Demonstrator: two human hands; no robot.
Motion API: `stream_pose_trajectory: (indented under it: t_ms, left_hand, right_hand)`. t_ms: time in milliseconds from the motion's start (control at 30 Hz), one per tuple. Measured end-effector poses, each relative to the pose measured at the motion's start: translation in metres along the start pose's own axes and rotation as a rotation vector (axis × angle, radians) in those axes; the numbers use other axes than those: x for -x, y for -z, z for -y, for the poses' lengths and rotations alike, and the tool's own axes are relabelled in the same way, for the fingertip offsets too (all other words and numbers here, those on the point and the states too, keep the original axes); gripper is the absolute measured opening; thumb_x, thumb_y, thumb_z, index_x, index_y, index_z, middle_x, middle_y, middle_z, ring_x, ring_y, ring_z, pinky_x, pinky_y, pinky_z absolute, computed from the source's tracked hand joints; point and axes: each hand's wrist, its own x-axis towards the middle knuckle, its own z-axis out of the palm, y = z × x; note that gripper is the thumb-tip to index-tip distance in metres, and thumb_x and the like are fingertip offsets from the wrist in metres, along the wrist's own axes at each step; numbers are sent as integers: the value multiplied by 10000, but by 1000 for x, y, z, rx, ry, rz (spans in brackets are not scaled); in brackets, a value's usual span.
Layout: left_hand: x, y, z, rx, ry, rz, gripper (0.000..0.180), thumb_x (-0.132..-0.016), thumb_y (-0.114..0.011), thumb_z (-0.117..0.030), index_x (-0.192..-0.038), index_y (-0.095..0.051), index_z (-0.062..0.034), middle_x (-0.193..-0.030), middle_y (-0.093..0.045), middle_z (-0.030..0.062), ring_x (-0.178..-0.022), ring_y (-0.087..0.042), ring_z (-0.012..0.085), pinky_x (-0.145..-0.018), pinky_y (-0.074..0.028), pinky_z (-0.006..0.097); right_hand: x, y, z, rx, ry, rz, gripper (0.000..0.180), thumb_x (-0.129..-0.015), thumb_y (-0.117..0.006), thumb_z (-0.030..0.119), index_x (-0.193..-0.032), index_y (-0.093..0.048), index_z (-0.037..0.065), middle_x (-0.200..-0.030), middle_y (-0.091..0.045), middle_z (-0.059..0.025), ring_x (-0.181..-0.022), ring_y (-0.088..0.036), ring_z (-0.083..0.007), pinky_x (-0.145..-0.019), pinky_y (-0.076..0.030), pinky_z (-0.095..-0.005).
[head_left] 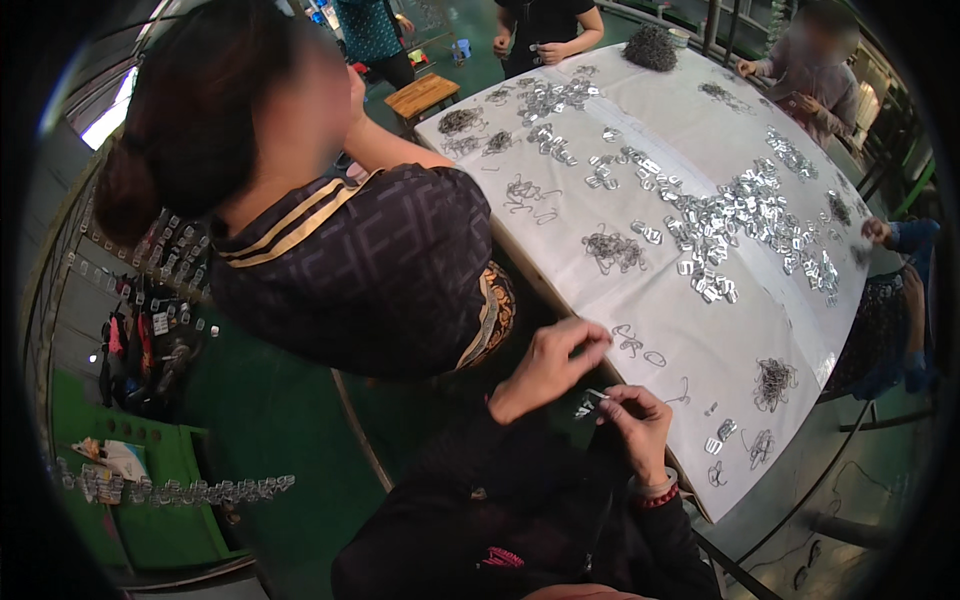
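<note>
My left hand point(555, 365) hovers at the near edge of the table, thumb and fingers drawn together in a pinch. Its fingertips are blurred, so I cannot make out what is between them. Just right of it and lower, my right hand point(640, 418) grips a small metal buckle point(590, 403) between thumb and fingers, over the table's edge. Beside my hands on the white tabletop point(640, 305) lie a few loose wire hooks point(628, 340). To the right of my right hand are several silver buckles point(720, 437) and a small tangle of wire hooks point(762, 447).
A large pile of silver buckles point(735, 215) spreads across the table's middle, with wire heaps point(615, 250) around it. A person in a dark patterned shirt point(360, 270) stands close on my left. Other people work around the table. A wooden stool point(422, 97) stands beyond.
</note>
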Motion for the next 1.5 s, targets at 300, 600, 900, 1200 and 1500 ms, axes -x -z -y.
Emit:
stream_pose_trajectory:
  t_ms: [300, 600, 900, 1200, 1500]
  left_hand:
    - [44, -15, -22, -162, -187, -52, 147, -758, -711, 24, -886, -657, -22, -1034, -608, 102, -1009, -568, 287, -842, -475, 373]
    - [43, -18, -10, 55, -15, 4, 63, -898, -623, -2, -952, -597, 16, -962, -666, 127, -846, -644, 211, -767, -517, 310]
    - [49, -21, 4, 2, 70, 58, 78, -886, -623, 10, -964, -619, 10, -920, -664, 117, -841, -660, 241, -736, -527, 322]
    - [47, -32, 15, 40, 45, 49, 60, -918, -575, 8, -975, -582, 25, -912, -641, 122, -833, -647, 241, -743, -511, 319]
    - [31, -34, 14, -15, -58, 111, 110, -882, -617, -2, -989, -592, 6, -908, -630, 124, -831, -631, 280, -714, -495, 354]
  right_hand:
    - [-4, -6, 0, -43, 126, -53, 92, -851, -644, -74, -941, -654, -56, -910, -667, -90, -746, -634, -135, -675, -529, -247]
    - [-33, 47, 7, 421, 373, 3, 159, -863, -667, 33, -1015, -699, -5, -902, -665, -73, -748, -621, -114, -644, -512, -228]
    - [-194, 196, -25, 1298, 246, -659, 347, -845, -692, 299, -771, -612, -30, -688, -640, -184, -645, -619, -347, -608, -482, -426]
    - [-172, 143, -28, 111, 98, -425, 111, -834, -672, 51, -874, -601, -25, -769, -656, -123, -640, -647, -215, -620, -549, -320]
    - [-41, 30, 13, -19, 49, -44, 126, -835, -669, -69, -961, -656, -76, -828, -679, -100, -700, -649, -138, -650, -539, -242]
